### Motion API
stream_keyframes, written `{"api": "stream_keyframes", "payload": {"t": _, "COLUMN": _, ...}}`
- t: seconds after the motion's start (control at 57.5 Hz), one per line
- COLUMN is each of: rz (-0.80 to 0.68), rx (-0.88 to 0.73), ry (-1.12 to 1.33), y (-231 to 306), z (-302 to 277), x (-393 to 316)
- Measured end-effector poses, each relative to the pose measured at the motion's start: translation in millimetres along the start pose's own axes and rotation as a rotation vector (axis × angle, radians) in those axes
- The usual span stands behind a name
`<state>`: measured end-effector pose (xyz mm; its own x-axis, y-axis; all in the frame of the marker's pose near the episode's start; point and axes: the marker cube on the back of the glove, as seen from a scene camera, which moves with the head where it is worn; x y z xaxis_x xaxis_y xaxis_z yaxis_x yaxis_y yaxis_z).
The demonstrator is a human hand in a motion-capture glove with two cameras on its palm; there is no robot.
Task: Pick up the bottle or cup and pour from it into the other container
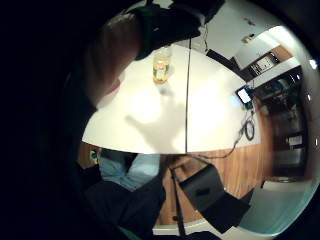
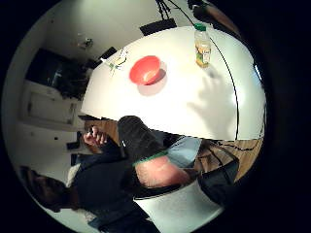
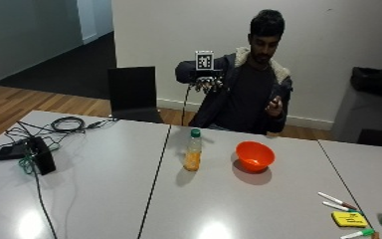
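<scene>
Slim plastic bottle [image 3: 192, 150], round orange bowl [image 3: 254, 156]

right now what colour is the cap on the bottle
Green; the bottle cap shows best in the outside view.

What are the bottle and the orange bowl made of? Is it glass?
Probably not glass. The bottle looks like thin clear plastic: you can see orange drink through it, and it has a green screw cap. The bowl looks like smooth, solid-coloured plastic with a soft shine and no see-through parts. Pictures alone can't make either one certain.
</scene>
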<state>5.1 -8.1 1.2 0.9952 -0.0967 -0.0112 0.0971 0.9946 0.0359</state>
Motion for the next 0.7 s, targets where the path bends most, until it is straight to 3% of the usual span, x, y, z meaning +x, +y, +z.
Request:
{"api": "stream_keyframes", "payload": {"t": 0.087, "rz": -0.020, "rx": 0.015, "ry": -0.002, "y": 2, "z": 1, "x": 2}}
{"api": "stream_keyframes", "payload": {"t": 0.174, "rz": 0.051, "rx": -0.061, "ry": -0.002, "y": 9, "z": -3, "x": -1}}
{"api": "stream_keyframes", "payload": {"t": 0.244, "rz": 0.166, "rx": 0.129, "ry": 0.010, "y": -20, "z": 2, "x": -1}}
{"api": "stream_keyframes", "payload": {"t": 0.278, "rz": 0.141, "rx": 0.143, "ry": 0.014, "y": -20, "z": 3, "x": 1}}
{"api": "stream_keyframes", "payload": {"t": 0.383, "rz": -0.073, "rx": -0.049, "ry": 0.033, "y": 0, "z": -3, "x": 13}}
{"api": "stream_keyframes", "payload": {"t": 0.539, "rz": -0.063, "rx": -0.018, "ry": 0.017, "y": -4, "z": 1, "x": 23}}
{"api": "stream_keyframes", "payload": {"t": 0.626, "rz": 0.054, "rx": 0.020, "ry": 0.013, "y": -8, "z": 5, "x": 26}}
{"api": "stream_keyframes", "payload": {"t": 0.696, "rz": 0.031, "rx": 0.040, "ry": 0.007, "y": -12, "z": 12, "x": 36}}
